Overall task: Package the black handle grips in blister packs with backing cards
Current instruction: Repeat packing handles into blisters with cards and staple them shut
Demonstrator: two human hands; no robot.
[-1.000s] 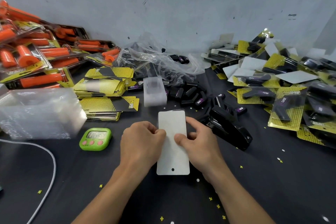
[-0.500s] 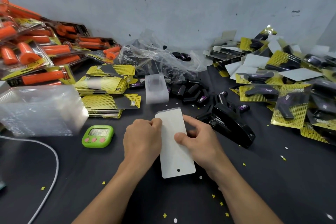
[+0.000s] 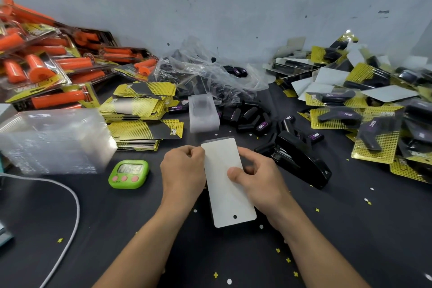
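1. The left hand (image 3: 182,168) has its fingers curled in and pinches the left long edge of the white rectangular backing card (image 3: 224,184) near its far end. The right hand (image 3: 259,177) grips the opposite edge, with the thumb pressed flat on the blank face and the fingers curled beneath.
2. The card lies between the two hands, blank side up. I cannot tell whether it rests on the black counter (image 3: 350,229) or is held just above it. A thin lip of clear plastic blister (image 3: 217,140) shows past the card's far edge. The card hides whether a grip sits underneath.
3. The card's long axis runs away from the person. Its near end, with the small punched hang hole (image 3: 235,217), swings slightly towards the right wrist.
4. The glossy black stapler (image 3: 301,159) lies just beyond and outside the right hand, with its nose turned towards the card's far right corner. It is well apart from the left hand, so the right hand is the nearer one. This looks like the closing step, and the next move probably calls for bringing a card edge to that nose without letting blister and card slip apart.
5. Loose black handle grips (image 3: 247,117) are heaped beyond the right hand. A stack of yellow-and-black printed cards (image 3: 145,128) lies beyond the left hand, and a green digital timer (image 3: 128,174) sits just outside it
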